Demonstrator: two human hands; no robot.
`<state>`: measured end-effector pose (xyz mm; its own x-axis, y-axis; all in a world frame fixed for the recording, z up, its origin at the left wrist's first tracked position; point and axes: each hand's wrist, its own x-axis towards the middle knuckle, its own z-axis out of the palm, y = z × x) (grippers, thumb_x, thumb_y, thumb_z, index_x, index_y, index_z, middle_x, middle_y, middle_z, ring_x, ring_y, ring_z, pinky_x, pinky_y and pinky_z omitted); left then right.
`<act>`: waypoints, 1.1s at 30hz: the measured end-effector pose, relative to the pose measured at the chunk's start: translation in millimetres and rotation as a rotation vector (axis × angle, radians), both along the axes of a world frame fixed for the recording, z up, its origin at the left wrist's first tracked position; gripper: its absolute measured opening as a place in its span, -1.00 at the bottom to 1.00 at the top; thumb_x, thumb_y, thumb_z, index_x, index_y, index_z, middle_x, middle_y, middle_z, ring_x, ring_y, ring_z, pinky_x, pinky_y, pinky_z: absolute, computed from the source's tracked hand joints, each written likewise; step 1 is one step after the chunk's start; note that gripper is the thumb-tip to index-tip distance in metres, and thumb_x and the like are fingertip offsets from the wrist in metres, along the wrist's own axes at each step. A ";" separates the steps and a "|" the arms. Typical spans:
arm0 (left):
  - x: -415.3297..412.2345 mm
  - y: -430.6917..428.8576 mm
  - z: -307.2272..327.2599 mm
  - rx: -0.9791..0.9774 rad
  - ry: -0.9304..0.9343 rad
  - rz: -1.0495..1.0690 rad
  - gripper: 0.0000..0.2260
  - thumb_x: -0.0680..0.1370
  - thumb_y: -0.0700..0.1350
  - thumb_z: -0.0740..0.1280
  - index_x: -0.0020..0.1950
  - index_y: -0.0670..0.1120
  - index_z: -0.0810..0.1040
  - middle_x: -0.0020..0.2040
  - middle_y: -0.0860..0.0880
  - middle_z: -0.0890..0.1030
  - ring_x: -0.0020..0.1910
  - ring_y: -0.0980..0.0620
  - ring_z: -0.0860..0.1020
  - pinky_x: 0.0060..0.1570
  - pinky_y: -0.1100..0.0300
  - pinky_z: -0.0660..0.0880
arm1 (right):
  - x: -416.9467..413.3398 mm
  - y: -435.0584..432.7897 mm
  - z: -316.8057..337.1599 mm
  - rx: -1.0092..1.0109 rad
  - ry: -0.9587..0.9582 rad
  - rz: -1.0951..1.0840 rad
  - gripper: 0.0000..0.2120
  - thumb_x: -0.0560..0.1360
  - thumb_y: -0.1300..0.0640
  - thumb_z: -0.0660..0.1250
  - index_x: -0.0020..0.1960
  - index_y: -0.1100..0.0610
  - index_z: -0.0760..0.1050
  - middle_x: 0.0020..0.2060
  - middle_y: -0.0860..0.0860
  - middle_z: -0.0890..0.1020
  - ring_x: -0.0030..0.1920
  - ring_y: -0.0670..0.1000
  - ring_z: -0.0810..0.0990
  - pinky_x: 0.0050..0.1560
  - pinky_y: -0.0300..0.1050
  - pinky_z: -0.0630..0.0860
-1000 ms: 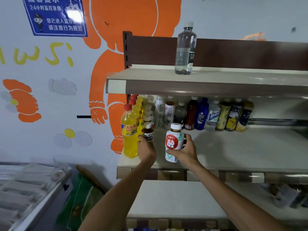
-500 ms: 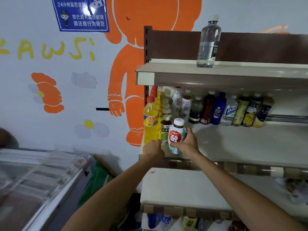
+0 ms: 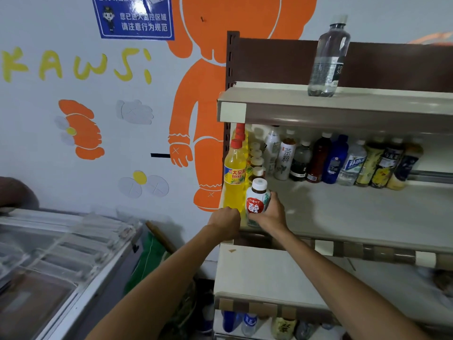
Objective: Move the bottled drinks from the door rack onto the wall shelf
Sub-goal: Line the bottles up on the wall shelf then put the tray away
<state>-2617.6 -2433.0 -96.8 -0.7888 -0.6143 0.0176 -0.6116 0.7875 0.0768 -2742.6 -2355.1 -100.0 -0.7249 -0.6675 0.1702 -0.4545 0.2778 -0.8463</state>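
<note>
- Head view: your right grip [image 3: 269, 213] is wrapped round the white bottle with the red label [image 3: 257, 200], fingers curled on its right side.
- That bottle is upright at the front left corner of the middle shelf [image 3: 367, 217], just beside the tall yellow bottle [image 3: 234, 182]. Its base is hidden behind your grip, so I can't tell if it's actually resting on the board.
- Your left grip [image 3: 225, 220] is curled up at the foot of the yellow bottle, knuckles toward the camera. Honestly can't tell whether it's holding anything.
- Behind the white bottle, a line of small cream-capped tea bottles [image 3: 257, 161] runs toward the back, and more red-capped yellow ones stand behind the front one.
- Along the back of that shelf there's a row of mixed drinks [image 3: 334, 160]: white, dark, blue, clear, yellow-labelled.
- The top shelf [image 3: 367, 104] carries one clear water bottle [image 3: 328, 57], upright.
- The lower shelf [image 3: 257, 273] sits under your forearms, with more bottles [image 3: 247, 323] below it.
- Off to the left: a glass-topped freezer [image 3: 61, 253], an orange cartoon figure [image 3: 203, 94] on the wall, and a blue sign [image 3: 133, 18] up top.
</note>
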 end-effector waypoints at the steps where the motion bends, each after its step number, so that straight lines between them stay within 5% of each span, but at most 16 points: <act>1: 0.7 -0.1 -0.4 -0.003 0.018 0.004 -0.70 0.47 0.01 0.45 0.12 -0.13 0.62 0.03 -0.11 0.65 -0.05 -0.11 0.61 -0.02 0.06 0.59 | 0.1 -1.7 -0.9 -0.009 -0.010 -0.005 -0.26 0.22 0.20 0.63 0.28 0.13 0.34 0.18 0.08 0.55 0.16 0.09 0.55 0.11 -0.03 0.53; 18: -2.0 -8.0 -8.2 -0.058 0.060 -0.002 -0.74 0.52 -0.03 0.41 0.12 -0.17 0.59 0.03 -0.14 0.63 -0.06 -0.09 0.59 -0.07 0.13 0.51 | -1.8 -16.6 -3.2 0.098 -0.048 -0.030 -0.28 0.26 0.18 0.59 0.32 0.13 0.33 0.22 0.10 0.54 0.23 0.14 0.53 0.19 0.03 0.53; 23: -1.9 -6.6 -5.7 -0.097 0.016 -0.010 -0.70 0.51 -0.04 0.42 0.14 -0.19 0.55 0.08 -0.16 0.61 0.00 -0.13 0.58 -0.04 0.09 0.51 | -3.4 -0.8 -13.3 0.206 -0.047 -0.041 -0.30 0.24 0.01 0.61 0.26 0.09 0.35 0.22 0.08 0.57 0.19 0.12 0.56 0.14 0.00 0.54; 27: -3.8 -2.6 -1.3 -0.135 -0.020 -0.014 -0.72 0.53 -0.09 0.39 0.18 -0.19 0.51 0.14 -0.19 0.57 0.09 -0.18 0.56 0.00 0.06 0.50 | -2.7 17.5 -9.3 0.242 0.067 -0.078 -0.15 0.27 -0.08 0.59 0.43 0.10 0.27 0.34 0.11 0.47 0.31 0.15 0.46 0.20 -0.01 0.47; 33: -9.7 6.4 2.4 -0.194 -0.093 -0.057 -0.70 0.54 -0.14 0.36 0.25 -0.13 0.46 0.21 -0.14 0.53 0.18 -0.13 0.53 0.06 0.10 0.49 | -1.1 58.4 -12.5 0.348 0.459 -0.059 -0.44 0.48 0.10 0.38 0.42 0.12 0.28 0.32 0.12 0.44 0.32 0.11 0.40 0.21 -0.01 0.44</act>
<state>-2627.3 -2426.6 -94.4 -0.8257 -0.5613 0.0565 -0.5633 0.8152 -0.1342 -2743.6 -2296.7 -112.6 -0.6660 -0.7014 0.2539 -0.7291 0.5401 -0.4204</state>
